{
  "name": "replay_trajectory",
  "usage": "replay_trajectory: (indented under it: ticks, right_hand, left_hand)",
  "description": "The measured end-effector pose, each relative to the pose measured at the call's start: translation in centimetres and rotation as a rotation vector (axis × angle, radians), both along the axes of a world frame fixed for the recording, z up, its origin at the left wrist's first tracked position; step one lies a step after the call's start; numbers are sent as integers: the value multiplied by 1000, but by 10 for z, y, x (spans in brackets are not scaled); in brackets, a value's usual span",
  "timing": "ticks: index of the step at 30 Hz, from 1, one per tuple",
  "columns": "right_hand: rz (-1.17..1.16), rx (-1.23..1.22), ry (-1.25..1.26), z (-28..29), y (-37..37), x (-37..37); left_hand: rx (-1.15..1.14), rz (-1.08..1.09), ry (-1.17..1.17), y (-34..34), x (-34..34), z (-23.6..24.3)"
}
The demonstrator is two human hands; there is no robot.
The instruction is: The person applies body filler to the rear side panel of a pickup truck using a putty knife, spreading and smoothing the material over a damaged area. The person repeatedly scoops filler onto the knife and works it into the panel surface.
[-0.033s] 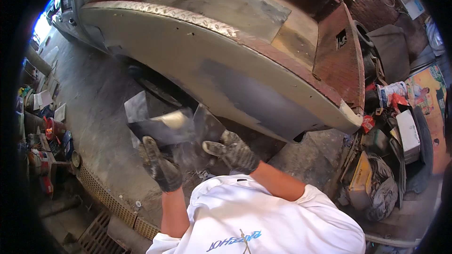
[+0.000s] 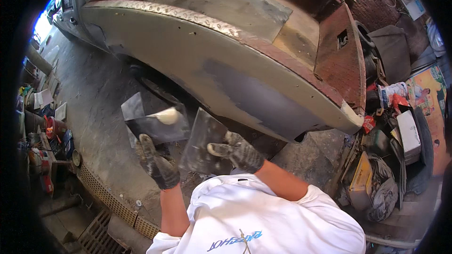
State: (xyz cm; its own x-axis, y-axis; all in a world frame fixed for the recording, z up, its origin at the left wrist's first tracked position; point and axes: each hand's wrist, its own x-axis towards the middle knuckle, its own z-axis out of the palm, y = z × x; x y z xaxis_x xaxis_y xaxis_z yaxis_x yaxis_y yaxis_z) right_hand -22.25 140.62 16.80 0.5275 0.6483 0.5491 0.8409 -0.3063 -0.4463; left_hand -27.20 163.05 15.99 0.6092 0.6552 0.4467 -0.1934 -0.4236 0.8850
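My gloved left hand (image 2: 157,164) grips a flat metal plate (image 2: 150,127) from below; a lump of cream filler (image 2: 167,115) sits on the plate's upper edge. My gloved right hand (image 2: 238,153) holds a wide metal spreader blade (image 2: 202,148), tilted, just right of the plate and slightly apart from it. Both tools hang low in front of a sanded vehicle body panel (image 2: 188,42) that carries a dull grey filler patch (image 2: 254,96). The dark wheel arch and tyre (image 2: 157,87) lie right behind the plate.
A metal drain grate (image 2: 108,202) runs along the concrete floor at lower left. Cans, papers and tools crowd the left edge (image 2: 42,131). Boxes, bags and a white container (image 2: 407,134) pile up at the right, beyond the vehicle's rear corner (image 2: 353,115).
The spreader blade, which overlapped the plate in a blur, has come off it and now sits lower right. The plate has shifted slightly up and left.
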Motion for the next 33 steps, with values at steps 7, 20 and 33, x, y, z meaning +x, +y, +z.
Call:
replay_trajectory:
  ticks: [7, 20, 33]
  right_hand:
    - [-478, -281, 52, 27, -19, 7]
    - [-205, 260, 52, 107, 1, 45]
    - [-170, 506, 655, 101, 14, 72]
  left_hand:
    - [-741, -228, -173, 21, 9, 27]
    - [-216, 60, 50, -11, 46, 48]
    - [-567, 178, -248, -37, 66, 82]
